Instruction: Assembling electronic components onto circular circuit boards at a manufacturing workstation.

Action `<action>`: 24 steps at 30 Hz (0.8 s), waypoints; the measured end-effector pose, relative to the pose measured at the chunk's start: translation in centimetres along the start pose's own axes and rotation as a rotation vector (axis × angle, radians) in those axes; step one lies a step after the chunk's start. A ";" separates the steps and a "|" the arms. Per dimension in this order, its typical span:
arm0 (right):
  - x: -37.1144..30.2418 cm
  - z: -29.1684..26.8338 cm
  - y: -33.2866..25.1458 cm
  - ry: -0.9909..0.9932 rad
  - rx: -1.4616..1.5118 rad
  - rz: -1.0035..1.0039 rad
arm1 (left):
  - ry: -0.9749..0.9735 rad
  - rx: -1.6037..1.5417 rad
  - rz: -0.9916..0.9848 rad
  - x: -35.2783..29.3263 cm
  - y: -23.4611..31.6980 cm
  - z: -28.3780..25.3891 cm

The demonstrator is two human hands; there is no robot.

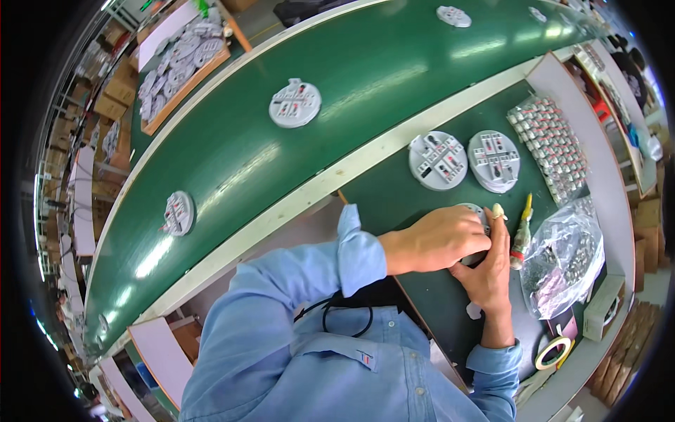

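Both my hands meet over a round grey-white plastic disc (474,208) on the green worktop, covering most of it. My left hand (439,238) reaches across from the left with its fingers curled down over the disc; whatever they pinch is hidden. On the disc's right side, my right hand (490,271) grips it between thumb and fingers, and one fingertip wears a pale cover. Just right of that hand lies a slim tool (522,235) with a yellow tip and a red end. Beyond my hands stand a round white disc (437,160) with small fitted parts and a stack of similar discs (494,160).
A tray of small metal-and-red parts (548,144), a clear plastic bag of small parts (562,257) and a tape roll (553,353) lie to the right. Past a pale rail (337,172), the green conveyor belt (232,141) carries several discs. A full box (179,67) sits far left.
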State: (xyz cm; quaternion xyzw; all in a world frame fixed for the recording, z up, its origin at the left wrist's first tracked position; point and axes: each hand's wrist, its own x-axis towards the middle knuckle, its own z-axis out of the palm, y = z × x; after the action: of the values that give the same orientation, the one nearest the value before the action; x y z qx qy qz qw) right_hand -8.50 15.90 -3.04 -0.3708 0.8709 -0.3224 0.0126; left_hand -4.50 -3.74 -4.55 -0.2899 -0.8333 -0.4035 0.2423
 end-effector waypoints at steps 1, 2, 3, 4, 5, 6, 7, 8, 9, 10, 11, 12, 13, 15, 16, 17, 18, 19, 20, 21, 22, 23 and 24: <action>-0.2 0.1 0.1 -0.002 -0.017 -0.008 | 0.078 0.058 -0.045 0.0 0.7 0.2; -0.3 0.2 0.3 -0.004 -0.033 -0.016 | 0.155 0.115 -0.091 0.0 1.5 0.4; -0.2 0.3 0.4 0.014 -0.044 0.003 | 0.234 0.171 -0.138 -0.1 1.8 0.4; -0.2 0.5 0.5 0.025 -0.030 -0.033 | 0.225 0.155 -0.123 -0.2 2.0 0.5; -0.1 0.6 0.6 0.035 -0.017 -0.070 | 0.194 0.157 -0.139 -0.4 2.1 0.5; -0.1 0.5 0.7 0.040 -0.003 -0.109 | 0.166 0.161 -0.160 -0.6 2.2 0.6; -0.1 0.2 0.7 0.048 -0.014 -0.096 | 0.139 0.165 -0.180 -0.6 2.3 0.6; 0.0 -0.2 0.6 0.034 -0.008 -0.085 | 0.133 0.151 -0.167 -0.5 2.0 0.4; 0.0 -0.4 0.4 0.024 -0.002 -0.071 | 0.073 0.110 -0.126 -0.2 1.4 -0.2; -0.1 -0.6 0.1 0.016 0.004 -0.056 | 0.012 0.070 -0.082 0.1 0.8 -0.8; -0.1 -0.7 0.0 0.036 -0.010 -0.041 | -0.049 0.032 -0.032 0.6 0.3 -1.2; 0.0 -0.6 -0.2 0.025 -0.008 -0.041 | -0.058 0.019 -0.008 0.7 0.1 -1.4; 0.0 -0.5 -0.3 0.013 -0.006 -0.040 | -0.073 0.003 -0.004 0.7 0.0 -1.6; 0.2 -0.6 -0.3 0.014 -0.010 -0.041 | -0.096 -0.012 -0.006 0.8 0.0 -1.7; 0.1 -0.8 -0.3 0.005 0.004 -0.034 | -0.103 -0.021 0.013 0.9 0.4 -1.4; 0.0 -0.9 -0.3 -0.007 0.020 -0.028 | -0.034 0.016 -0.033 0.8 1.3 -1.2; 0.0 -1.0 -0.2 -0.020 0.037 -0.021 | 0.036 0.053 -0.081 0.7 2.0 -1.0; 0.0 -1.0 -0.2 -0.012 0.035 -0.010 | 0.104 0.091 -0.137 0.6 2.3 -0.9; 0.0 -1.1 -0.3 -0.012 0.033 -0.021 | 0.096 0.084 -0.132 0.6 2.1 -0.8; 0.1 -1.1 -0.2 -0.013 0.030 -0.031 | 0.081 0.078 -0.140 0.5 1.9 -0.7; 0.2 -1.1 -0.2 -0.015 0.028 -0.042 | 0.066 0.072 -0.148 0.4 1.7 -0.6; 0.2 -1.0 -0.2 -0.013 0.028 -0.032 | 0.051 0.066 -0.157 0.3 1.6 -0.6; 0.2 -1.1 -0.2 -0.016 0.038 -0.033 | 0.048 0.059 -0.159 0.4 1.5 -0.7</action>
State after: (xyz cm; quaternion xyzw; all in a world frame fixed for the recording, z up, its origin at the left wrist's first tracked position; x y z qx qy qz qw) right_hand -8.78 16.28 -2.02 -0.3876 0.8582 -0.3359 0.0211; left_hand -3.61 -3.46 -3.08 -0.2058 -0.8592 -0.4035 0.2380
